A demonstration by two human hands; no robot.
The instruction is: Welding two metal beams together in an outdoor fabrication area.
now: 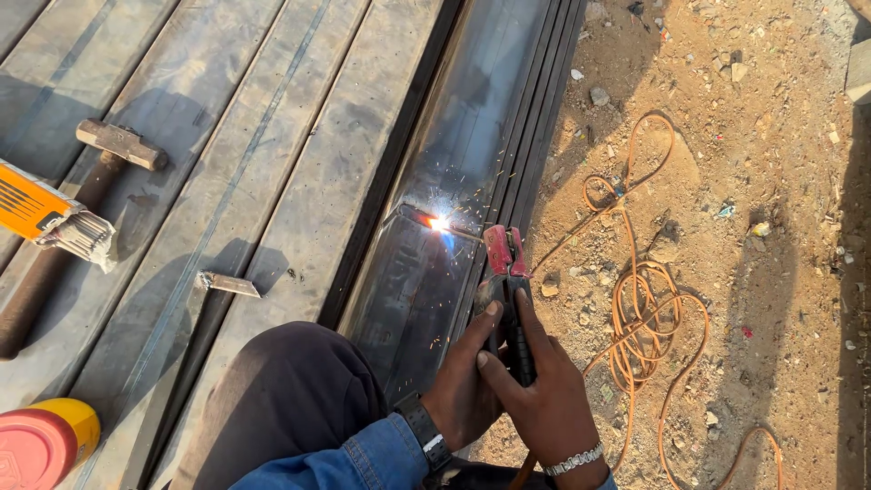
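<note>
Left hand (463,381) and right hand (535,390) both clasp the electrode holder (508,272); its rod sparks on dark steel tube (472,136); hammer (82,200) lies well apart.

Hard, warm daylight; exposure even across the frame. Long, dark shadows fall over the steel sections (227,163) and across the dirt (762,181), with a heavy one along the right edge. The hammer (91,181) casts a crisp shadow beside it. The weld arc (440,222) burns out to white with a blue fringe and scattered sparks; the dark tube (472,118) shows a soft sheen above it. Focus sharp throughout, no motion blur. Slight wide-angle bending of straight lines at the left edge.
</note>
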